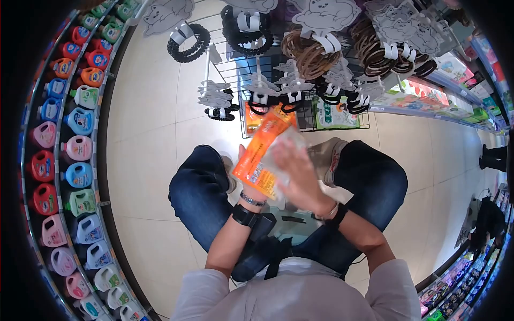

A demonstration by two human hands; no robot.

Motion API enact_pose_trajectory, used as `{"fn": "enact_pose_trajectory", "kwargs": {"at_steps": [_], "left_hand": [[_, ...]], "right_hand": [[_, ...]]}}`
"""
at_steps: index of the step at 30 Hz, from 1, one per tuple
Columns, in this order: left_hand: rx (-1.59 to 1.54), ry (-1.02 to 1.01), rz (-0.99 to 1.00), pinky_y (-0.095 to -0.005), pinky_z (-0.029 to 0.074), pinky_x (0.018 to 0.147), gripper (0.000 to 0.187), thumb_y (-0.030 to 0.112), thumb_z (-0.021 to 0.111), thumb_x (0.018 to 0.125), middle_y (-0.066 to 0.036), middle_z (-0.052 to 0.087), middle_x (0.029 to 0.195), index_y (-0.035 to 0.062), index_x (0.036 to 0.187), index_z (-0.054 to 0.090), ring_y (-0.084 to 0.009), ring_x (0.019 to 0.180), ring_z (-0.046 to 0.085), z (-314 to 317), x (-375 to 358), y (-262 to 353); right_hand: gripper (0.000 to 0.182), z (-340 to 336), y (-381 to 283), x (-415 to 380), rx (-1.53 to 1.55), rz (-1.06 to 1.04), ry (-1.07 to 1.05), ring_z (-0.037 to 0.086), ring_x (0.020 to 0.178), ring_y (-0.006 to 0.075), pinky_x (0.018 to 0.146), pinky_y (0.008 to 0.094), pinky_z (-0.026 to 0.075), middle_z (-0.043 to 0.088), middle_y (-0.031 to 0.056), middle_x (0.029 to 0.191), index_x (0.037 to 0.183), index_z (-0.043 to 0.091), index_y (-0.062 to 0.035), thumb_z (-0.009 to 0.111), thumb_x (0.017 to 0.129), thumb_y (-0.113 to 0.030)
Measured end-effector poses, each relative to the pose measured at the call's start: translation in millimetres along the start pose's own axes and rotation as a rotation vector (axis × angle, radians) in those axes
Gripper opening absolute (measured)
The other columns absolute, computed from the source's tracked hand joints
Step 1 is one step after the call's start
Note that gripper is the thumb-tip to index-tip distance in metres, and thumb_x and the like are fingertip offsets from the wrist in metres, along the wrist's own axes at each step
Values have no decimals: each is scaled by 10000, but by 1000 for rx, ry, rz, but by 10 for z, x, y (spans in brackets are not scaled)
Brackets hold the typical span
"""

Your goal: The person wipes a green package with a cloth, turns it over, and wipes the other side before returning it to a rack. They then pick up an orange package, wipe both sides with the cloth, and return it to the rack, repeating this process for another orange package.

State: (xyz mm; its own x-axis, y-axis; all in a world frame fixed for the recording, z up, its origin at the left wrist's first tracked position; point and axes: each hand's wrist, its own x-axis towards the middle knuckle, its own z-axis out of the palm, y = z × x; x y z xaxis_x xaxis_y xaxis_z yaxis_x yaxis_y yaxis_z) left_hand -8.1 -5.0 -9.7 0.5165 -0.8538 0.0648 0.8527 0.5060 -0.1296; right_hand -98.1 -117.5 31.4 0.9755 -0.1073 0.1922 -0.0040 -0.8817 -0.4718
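An orange plastic packet (257, 155), with yellow and white print and a pale, shiny part, is tilted in front of my knees. My left hand (250, 191) grips it from behind and below; most of its fingers are hidden by the packet. Across the packet's pale side lies my right hand (293, 168), blurred by motion, with its fingers stretched out and its thumb apart. Just beyond the packet, a wire rack basket (251, 135) holds more orange packets (256, 119) and a green-and-white packet (337, 115).
Black hair ties (190, 45) and brown hair ties (316, 56) hang on hooks above the basket. Detergent bottles (80, 122) fill shelves at left. Boxed goods (423, 92) stand on a shelf at right. A person in dark clothes (488, 222) is at far right.
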Motion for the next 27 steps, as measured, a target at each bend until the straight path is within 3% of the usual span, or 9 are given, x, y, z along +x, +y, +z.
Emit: {"fn": "enact_pose_trajectory", "kwargs": {"at_steps": [1, 2, 5, 13, 20, 22, 25, 26, 27], "left_hand": [[187, 51, 36, -469, 272, 1023, 686, 544, 342, 877, -165, 345, 1352, 90, 1378, 223, -319, 1232, 352, 105, 22, -7], [230, -179, -111, -464, 247, 1035, 673, 535, 319, 888, -177, 332, 1357, 101, 1388, 197, -333, 1235, 342, 210, 84, -41], [-54, -60, -81, -452, 239, 1041, 671, 540, 314, 886, -169, 335, 1358, 96, 1380, 218, -325, 1237, 341, 112, -3, -254], [-234, -29, -3, -420, 217, 1054, 670, 554, 303, 883, -148, 342, 1360, 82, 1358, 277, -302, 1243, 340, -48, 38, -230], [306, 233, 86, -501, 262, 1020, 817, 667, 342, 807, -210, 312, 1357, 64, 1354, 271, -384, 1206, 353, 66, 69, 104], [313, 160, 43, -529, 244, 1019, 843, 680, 350, 793, -207, 291, 1370, 67, 1363, 247, -392, 1218, 334, 173, 142, 83], [246, 172, 85, -611, 192, 1007, 887, 696, 370, 768, -184, 230, 1406, 85, 1385, 191, -406, 1258, 264, 239, 183, 27], [206, 182, 112, -624, 181, 1004, 879, 695, 374, 766, -173, 225, 1411, 98, 1386, 193, -402, 1268, 248, 262, 191, 0], [167, 193, 138, -636, 170, 1001, 871, 693, 377, 765, -163, 220, 1416, 111, 1387, 196, -398, 1278, 232, 277, 195, -23]], "right_hand": [[623, 50, -130, -70, 106, -91, -55, 155, 1333, 315, 1048, 521, 132, 193, 121, 1441, 1357, 286, -95, 528, 811, -272], [631, 80, -204, -99, 214, -182, -110, 136, 1335, 337, 1052, 525, 107, 173, 130, 1446, 1366, 268, -98, 518, 811, -264], [641, 8, -314, -75, 226, -222, -220, 122, 1338, 340, 1052, 530, 97, 175, 127, 1446, 1376, 246, -112, 507, 819, -292], [645, -189, 21, 222, -71, -63, -24, 195, 1327, 276, 1052, 484, 168, 236, 109, 1426, 1360, 281, -88, 532, 806, -306], [659, -113, 1, 9, 18, -260, -131, 251, 1298, 298, 1052, 495, 199, 293, 104, 1398, 1310, 369, -82, 571, 683, -112], [560, -25, 86, -75, 144, -522, 34, 448, 1133, 271, 928, 417, 387, 457, 108, 1251, 1165, 509, -71, 586, 610, -65], [448, -85, 151, -247, 251, -389, -18, 551, 876, 238, 710, 336, 453, 571, 71, 1000, 1021, 574, -81, 606, 574, -85], [420, -83, 142, -245, 271, -345, 150, 530, 686, 248, 582, 329, 413, 556, 39, 808, 1000, 559, -104, 631, 588, -138], [420, -139, 80, -213, 268, -342, 147, 530, 686, 248, 582, 329, 413, 556, 39, 808, 1000, 559, -104, 631, 588, -138]]}}
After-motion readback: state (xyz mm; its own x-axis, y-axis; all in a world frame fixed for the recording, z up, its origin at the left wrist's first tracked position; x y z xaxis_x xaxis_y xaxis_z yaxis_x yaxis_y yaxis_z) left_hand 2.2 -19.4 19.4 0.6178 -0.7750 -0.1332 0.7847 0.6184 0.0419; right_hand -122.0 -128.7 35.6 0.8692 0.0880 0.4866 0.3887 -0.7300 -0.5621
